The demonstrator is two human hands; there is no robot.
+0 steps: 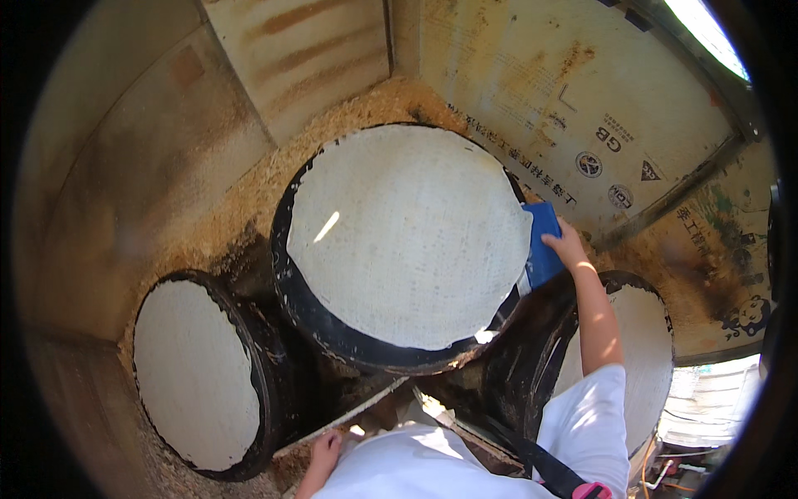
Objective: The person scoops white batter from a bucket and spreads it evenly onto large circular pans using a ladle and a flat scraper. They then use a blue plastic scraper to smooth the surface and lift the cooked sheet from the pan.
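Observation:
A large round sheet [405,243], off-white and thin with ragged edges, covers most of a black round griddle [330,334] in front of me. My right hand [566,246] grips a blue rectangular pad [543,243] at the griddle's right rim, where the pad meets the sheet's edge. The pad's underside is hidden. Low and close to my body, my left hand [326,448] has its fingers curled. It is too small to tell whether anything is in them, and it is apart from the griddle.
Similar sheets lie on a left griddle [196,374] and a right griddle [636,355], the latter partly behind my right arm. Stained panels [580,106], one bearing printing, wall in the far side. Narrow strips [349,415] run between the griddles near my body.

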